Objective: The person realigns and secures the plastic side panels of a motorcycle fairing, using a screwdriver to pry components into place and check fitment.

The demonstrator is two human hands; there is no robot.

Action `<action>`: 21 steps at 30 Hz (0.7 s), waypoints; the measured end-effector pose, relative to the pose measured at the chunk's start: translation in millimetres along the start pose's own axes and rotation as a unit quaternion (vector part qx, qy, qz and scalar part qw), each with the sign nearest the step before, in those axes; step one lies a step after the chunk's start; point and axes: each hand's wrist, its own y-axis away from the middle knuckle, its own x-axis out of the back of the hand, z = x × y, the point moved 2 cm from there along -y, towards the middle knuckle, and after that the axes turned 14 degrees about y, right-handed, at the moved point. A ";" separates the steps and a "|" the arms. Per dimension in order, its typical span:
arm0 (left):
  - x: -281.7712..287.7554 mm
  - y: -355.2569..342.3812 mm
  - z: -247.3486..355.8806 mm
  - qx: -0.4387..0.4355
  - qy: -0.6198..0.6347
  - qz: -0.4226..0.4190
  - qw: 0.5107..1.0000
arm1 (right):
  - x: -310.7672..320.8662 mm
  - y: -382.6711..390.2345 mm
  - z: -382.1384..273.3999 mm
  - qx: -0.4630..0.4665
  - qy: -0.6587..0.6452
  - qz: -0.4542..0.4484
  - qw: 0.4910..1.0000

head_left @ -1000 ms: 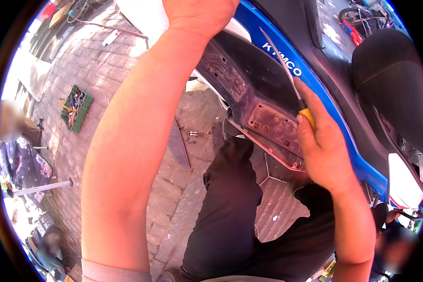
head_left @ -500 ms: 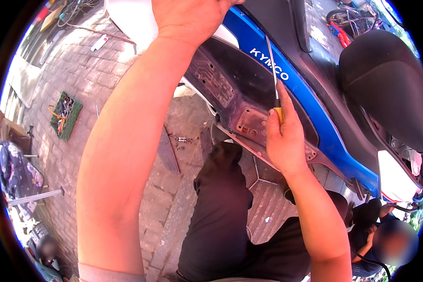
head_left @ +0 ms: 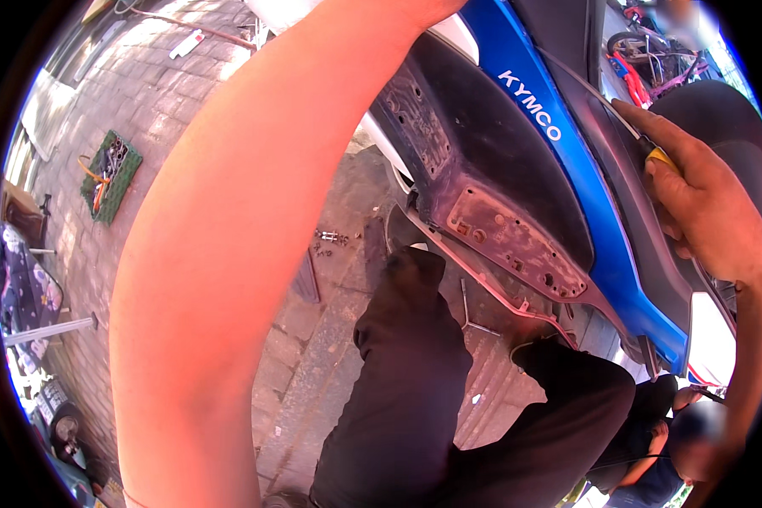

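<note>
My left hand [head_left: 436,10] reaches to the top edge at the scooter's white panel, its fingers cut off; my forearm crosses the left of the view. In my right hand [head_left: 692,182] is a screwdriver [head_left: 659,157] with a yellow handle and long shaft. Its shaft angles up-left over dark trim [head_left: 571,42], just above a blue panel [head_left: 618,241] with white lettering. Beside this lies the scooter's black footboard [head_left: 512,182], with rusty, dirty recesses and holes.
A green tool basket [head_left: 110,173], small metal parts [head_left: 330,240] and a metal wrench [head_left: 474,326] lie on the paving. My bent legs fill the lower middle. A black seat [head_left: 720,110] is at right. A co-worker [head_left: 643,440] crouches at lower right; bicycles [head_left: 643,59] stand behind.
My right hand and screwdriver have moved right and up, away from the lettering to the dark trim. My left hand has shifted right and slightly up, further out of view.
</note>
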 end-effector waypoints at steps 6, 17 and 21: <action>-5.9 12.0 -0.7 -0.004 -0.012 0.005 1.000 | -0.8 -9.5 -0.5 -0.025 0.006 -0.029 0.999; -4.7 -4.9 10.5 0.001 0.020 0.018 1.000 | 68.5 -30.9 41.1 0.083 -0.014 -0.137 0.987; -5.9 -8.3 15.7 -0.010 0.027 0.021 0.999 | 54.3 -55.6 71.0 0.096 0.101 -0.034 0.990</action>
